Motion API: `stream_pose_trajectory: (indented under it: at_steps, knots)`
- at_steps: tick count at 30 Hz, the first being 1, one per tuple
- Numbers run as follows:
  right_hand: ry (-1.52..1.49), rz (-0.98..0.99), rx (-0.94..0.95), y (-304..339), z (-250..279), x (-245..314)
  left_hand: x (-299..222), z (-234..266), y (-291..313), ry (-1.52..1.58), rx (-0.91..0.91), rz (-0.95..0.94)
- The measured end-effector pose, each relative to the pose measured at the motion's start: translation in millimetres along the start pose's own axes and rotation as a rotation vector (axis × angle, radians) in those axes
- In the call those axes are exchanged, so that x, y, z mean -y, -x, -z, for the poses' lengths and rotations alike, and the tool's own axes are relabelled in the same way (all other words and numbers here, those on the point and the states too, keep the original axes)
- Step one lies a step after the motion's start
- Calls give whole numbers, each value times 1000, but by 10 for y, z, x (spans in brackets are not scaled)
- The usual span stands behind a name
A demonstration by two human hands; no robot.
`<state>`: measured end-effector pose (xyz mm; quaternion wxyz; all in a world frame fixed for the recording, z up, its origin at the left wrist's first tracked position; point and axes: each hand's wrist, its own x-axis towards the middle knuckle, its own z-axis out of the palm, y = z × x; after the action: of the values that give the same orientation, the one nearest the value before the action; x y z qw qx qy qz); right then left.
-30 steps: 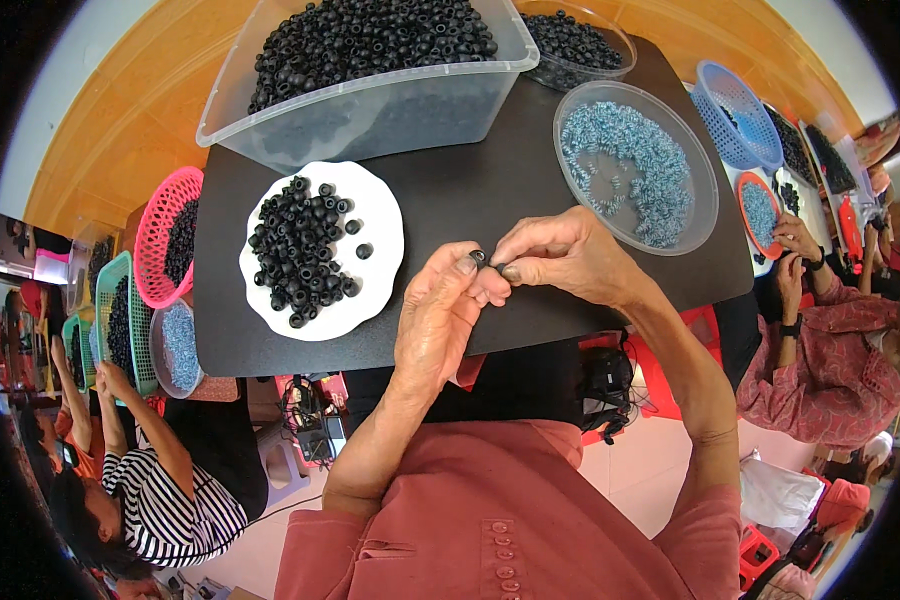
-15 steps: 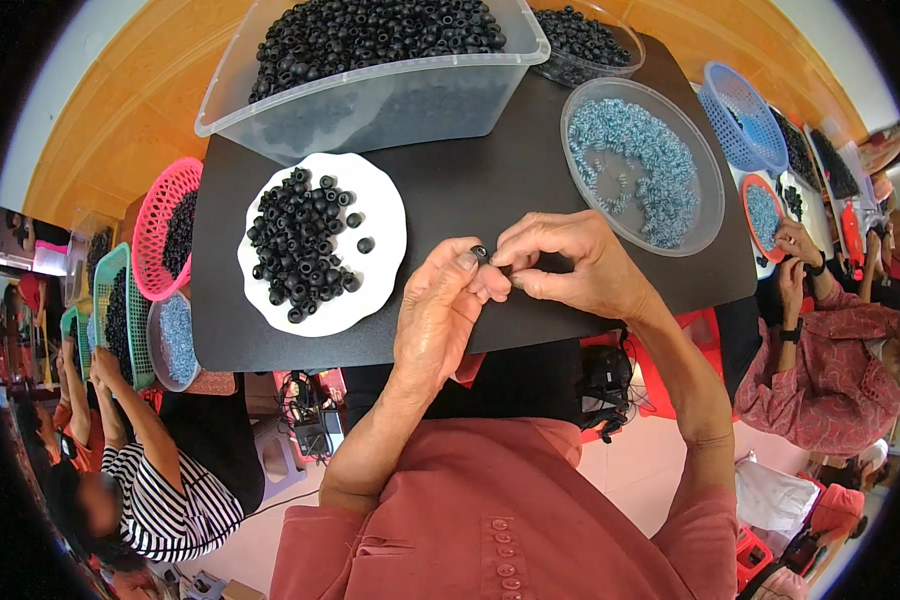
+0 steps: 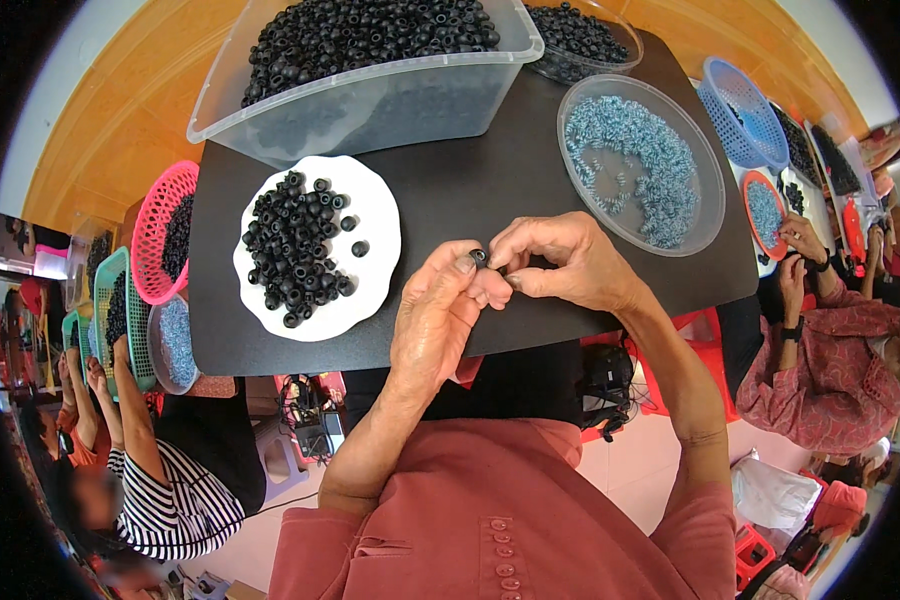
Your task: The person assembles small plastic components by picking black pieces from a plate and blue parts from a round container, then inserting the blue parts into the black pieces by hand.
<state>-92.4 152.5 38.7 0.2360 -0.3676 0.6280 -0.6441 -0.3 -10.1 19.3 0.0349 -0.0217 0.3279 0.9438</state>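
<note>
Held item: one black ring-shaped piece [image 3: 480,257], located off the right side of the white plate [image 3: 375,280] and clear of its rim. The left hand [image 3: 435,310], just right of the plate, pinches this piece between thumb and forefinger. The right hand [image 3: 570,262], farther right of the plate, has its thumb and forefinger set narrow at the piece's right side; whether anything small sits between those tips cannot be told at this size.

Governing relation: the piece lies between the hands, to the right of the left palm and to the left of the right hand. The left is the nearer, being in contact. The piece is squat, with no marked long axis; its hole shows toward the camera.

Materials: the plate is smooth and scalloped, bearing a pile of matte black pieces [image 3: 295,240], rounded and bored through. Well to the plate's right, a round translucent bowl [image 3: 712,190] contains small, shiny blue coiled pieces [image 3: 660,160]. Behind the plate stands a clear plastic bin [image 3: 390,110] of similar black pieces. The dark tabletop [image 3: 450,190] beneath the plate is flat and matte.
</note>
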Motion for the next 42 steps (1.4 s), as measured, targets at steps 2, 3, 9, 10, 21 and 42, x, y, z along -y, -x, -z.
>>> stream_pose_trajectory:
  at_steps: [2, 3, 9, 10, 21, 42]
  knots:
    - [-50, -37, 10, 3, 22, -21, 3, 1, -2, 5, 11, 4]
    - [-99, -73, 20, 3, 28, -24, 6, 1, -6, 15, 6, 4]
    - [-144, -86, -169, 14, -38, -59, 12, -28, -27, -42, 6, -2]
    - [-145, -85, -168, 9, -42, -56, 8, -37, -22, -71, 10, -7]
    - [-114, 8, -186, 35, -76, -124, 55, -35, -9, -153, 6, -40]
    - [164, 220, -210, -1, -90, -57, 17, -28, -22, -171, 17, 10]
